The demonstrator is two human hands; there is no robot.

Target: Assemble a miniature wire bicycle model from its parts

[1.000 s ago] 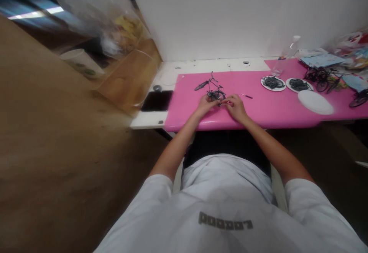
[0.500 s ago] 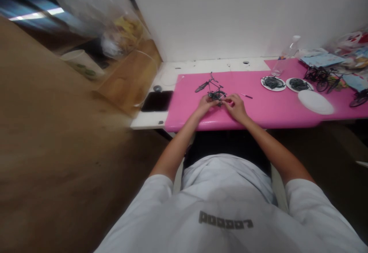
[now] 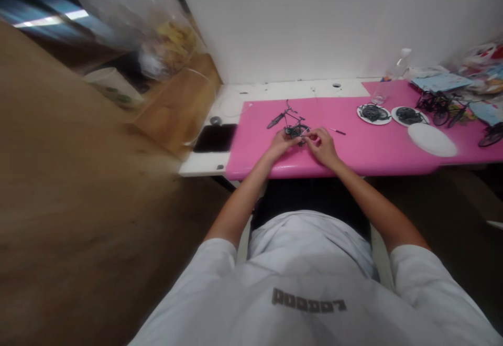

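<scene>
A small dark model bicycle (image 3: 291, 119) is tilted over the pink table cover (image 3: 251, 152), its handlebar pointing away from me. My left hand (image 3: 283, 142) is closed on its lower part, near the rear wheel (image 3: 299, 130). My right hand (image 3: 320, 144) pinches close to the same wheel, thumb and fingertips together. Whatever small part lies between those fingertips is too small to make out. To the right of my right hand lies a thin screwdriver-like tool (image 3: 338, 131) with a dark handle.
Two white plates (image 3: 360, 117) (image 3: 394, 118) hold dark bicycle parts. An overlapping white plate (image 3: 432, 140) lies in front. A clear bottle (image 3: 387, 81) and more model bicycles (image 3: 440, 110) stand at the right. A black tablet-like slab (image 3: 215, 138) lies left, near a wooden board (image 3: 176, 105).
The model bicycle's front end has shifted very slightly. Both hands keep nearly the same place and grip.
</scene>
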